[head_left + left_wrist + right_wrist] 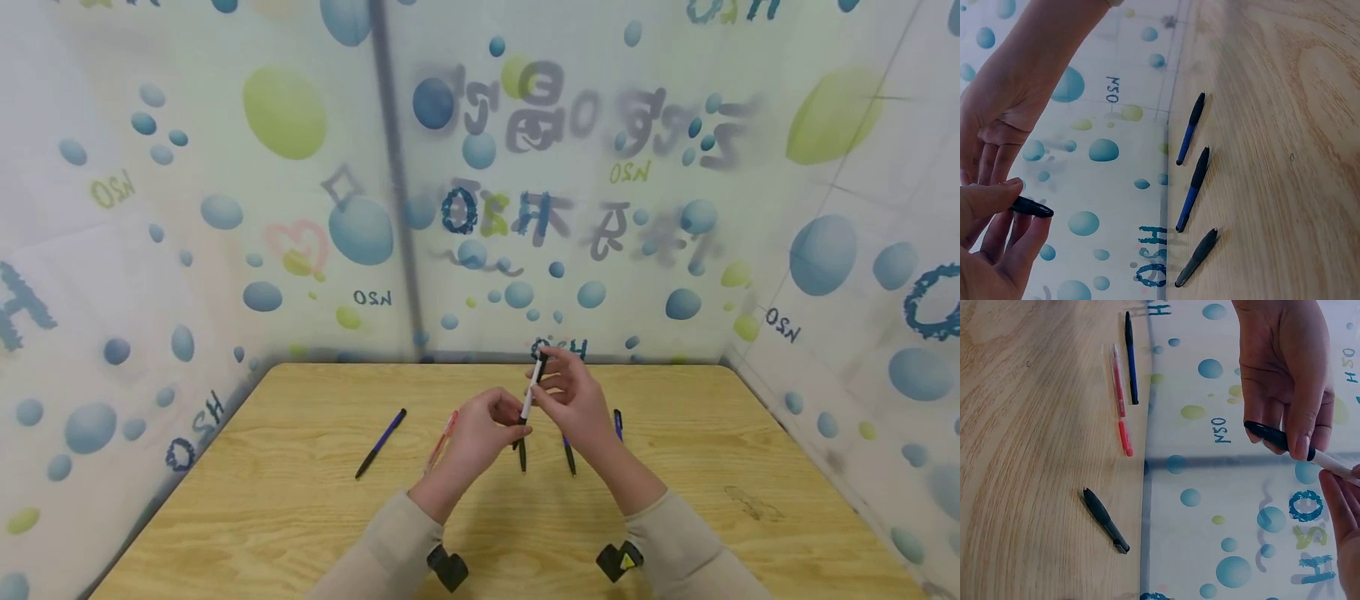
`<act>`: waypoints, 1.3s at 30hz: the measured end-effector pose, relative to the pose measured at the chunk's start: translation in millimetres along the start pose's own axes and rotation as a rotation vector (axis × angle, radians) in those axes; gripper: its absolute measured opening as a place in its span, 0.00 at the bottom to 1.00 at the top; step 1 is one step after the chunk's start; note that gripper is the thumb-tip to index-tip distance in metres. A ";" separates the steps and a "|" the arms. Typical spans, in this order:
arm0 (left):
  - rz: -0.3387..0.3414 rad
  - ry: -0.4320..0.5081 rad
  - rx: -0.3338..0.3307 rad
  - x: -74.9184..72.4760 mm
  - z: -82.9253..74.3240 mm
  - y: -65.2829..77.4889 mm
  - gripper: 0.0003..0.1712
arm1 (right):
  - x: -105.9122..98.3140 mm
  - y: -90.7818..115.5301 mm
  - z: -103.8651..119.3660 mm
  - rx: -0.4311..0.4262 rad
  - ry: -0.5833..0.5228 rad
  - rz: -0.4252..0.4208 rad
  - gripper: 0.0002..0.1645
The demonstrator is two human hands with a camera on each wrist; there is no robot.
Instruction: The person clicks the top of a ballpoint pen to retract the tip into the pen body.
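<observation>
Pen [531, 390], white w/ black ends, is held up off the table [262, 517], slanting btwn both hands. L hand [483, 429] pinches its lower black end, thumb vs. fingers, gap narrow. R hand [581, 404] has thumb & fingers round the upper part, also a narrow grip.

Step in hand looks like two-handed handling of this one pen: turning, pulling or fitting the end, can't say which. Next move, I'd judge, calls for one hand to keep a steady pinch while the other works or lets go; if both slacken, it could drop.

Rest lie apart on the wood: left blue pen [381, 443], red pen [442, 442], dark pen [522, 458], middle blue pen [571, 458], right blue pen [618, 423].

Hard to make out: from the head view L hand covers part of the red pen, R hand & forearm cut into the two blue ones on that side, and the dark pen's top is lost behind the grip (wrist views show all five better, luckily). In the right wrist view the white barrel runs toward the edge & R hand is cropped. Left wrist view gives only a dark end of the held pen, no white. Whether that end is a cap or part of the body, & whether there's any gap at the joint, can't tell.
</observation>
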State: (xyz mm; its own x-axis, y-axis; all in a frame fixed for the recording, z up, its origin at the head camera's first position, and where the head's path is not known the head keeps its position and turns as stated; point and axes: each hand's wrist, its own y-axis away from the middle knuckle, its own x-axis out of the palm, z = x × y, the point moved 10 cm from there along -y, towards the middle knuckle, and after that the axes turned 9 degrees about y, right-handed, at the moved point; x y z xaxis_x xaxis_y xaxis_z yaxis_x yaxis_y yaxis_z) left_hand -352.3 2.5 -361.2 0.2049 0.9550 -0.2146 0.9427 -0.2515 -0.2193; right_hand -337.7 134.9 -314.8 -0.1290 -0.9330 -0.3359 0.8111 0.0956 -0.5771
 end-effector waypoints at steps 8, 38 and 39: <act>0.032 -0.143 0.105 -4.0 -6.8 3.2 0.13 | -9.1 0.6 -4.4 0.008 0.106 0.036 0.38; 0.150 -0.444 0.067 -28.6 29.1 -11.1 0.27 | -2.7 36.0 -44.2 -0.050 0.424 0.372 0.29; 0.153 -0.444 0.061 -29.0 31.3 -12.1 0.26 | -1.6 37.4 -44.9 -0.050 0.428 0.384 0.29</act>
State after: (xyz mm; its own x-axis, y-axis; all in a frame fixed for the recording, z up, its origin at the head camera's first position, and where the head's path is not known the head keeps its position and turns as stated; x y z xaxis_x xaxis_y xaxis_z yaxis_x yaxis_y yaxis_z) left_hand -377.9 -27.1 -382.2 0.1949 0.7499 -0.6322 0.8908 -0.4051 -0.2059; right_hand -332.8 155.5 -369.2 -0.0582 -0.6057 -0.7935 0.8187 0.4259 -0.3851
